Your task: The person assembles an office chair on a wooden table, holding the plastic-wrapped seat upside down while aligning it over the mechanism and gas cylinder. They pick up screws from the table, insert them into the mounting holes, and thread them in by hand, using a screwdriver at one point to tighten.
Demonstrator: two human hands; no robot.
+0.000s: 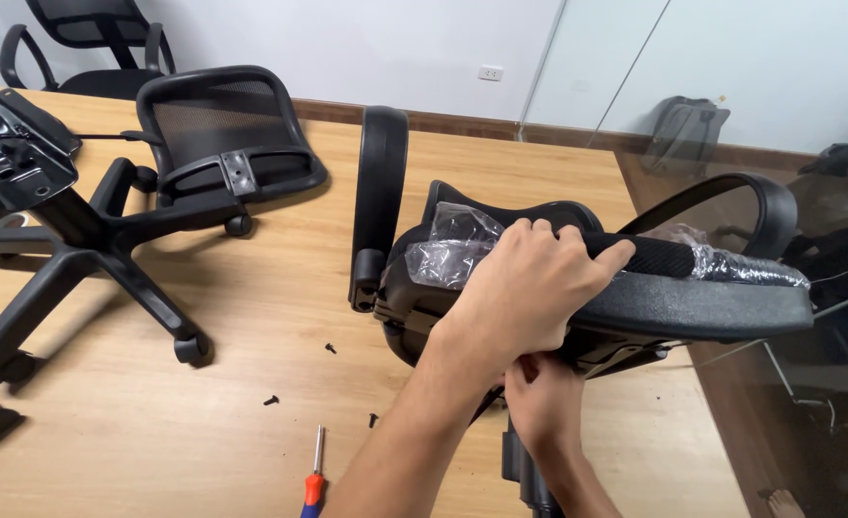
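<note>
A black office chair seat (693,302) lies tipped on its side on the wooden table (251,384), with clear plastic wrap (453,251) still around part of it. One black armrest (382,182) stands up at its left, and another (745,192) arches at its right. My left hand (530,288) is clamped over the seat's upper edge, fingers curled round it. My right hand (539,403) reaches up under the seat's underside; its fingertips are hidden there, so what they hold cannot be seen.
A five-star chair base with casters (107,245) and a mesh backrest (223,134) lie at the left. A red-and-blue screwdriver (315,480) and loose black screws (272,400) lie on the near table. The table's right edge meets a glass partition (731,77).
</note>
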